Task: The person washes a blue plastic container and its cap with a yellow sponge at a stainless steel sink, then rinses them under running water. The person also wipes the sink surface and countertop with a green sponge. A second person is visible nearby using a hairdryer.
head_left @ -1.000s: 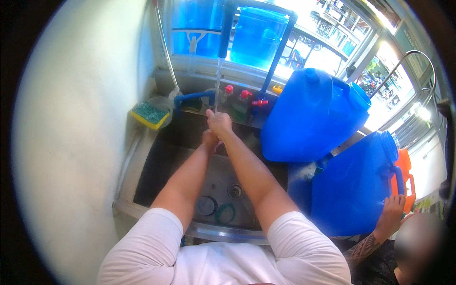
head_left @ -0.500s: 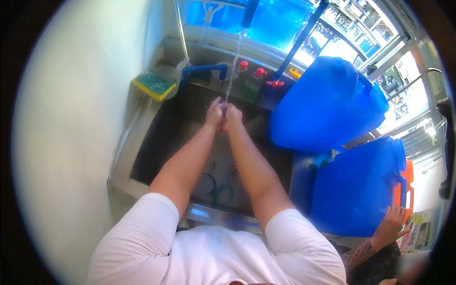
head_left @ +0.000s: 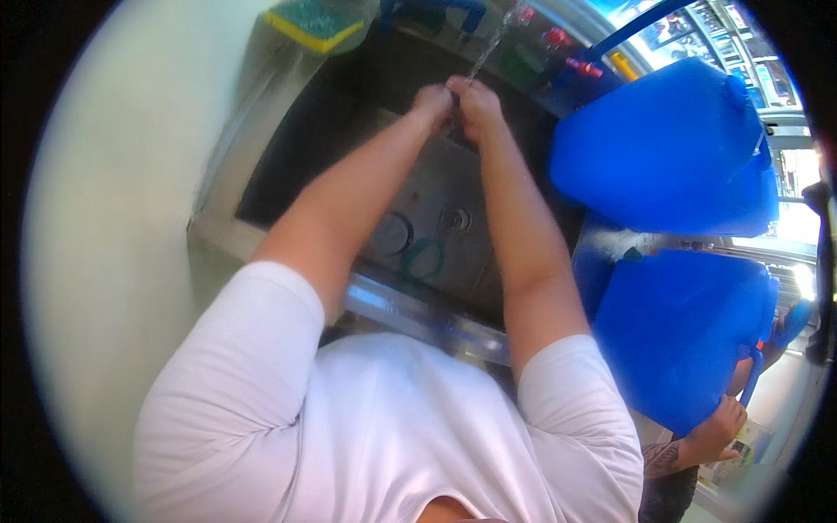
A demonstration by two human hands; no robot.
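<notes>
The sink (head_left: 418,317) looks metal, glossy along its front edge; the blue jugs (head_left: 667,152) smooth plastic; the shirt (head_left: 392,410) matt cloth; the sponge (head_left: 316,24) (its green side) rough.

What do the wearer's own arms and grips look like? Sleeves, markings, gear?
Short, plain white sleeves, loose and creased; no print visible on them. Below, the forearms are bare: no watch, band, cable or marking shows. Left grip and right grip are bare hands, ungloved. Rings: too small and blurred to tell.
</notes>
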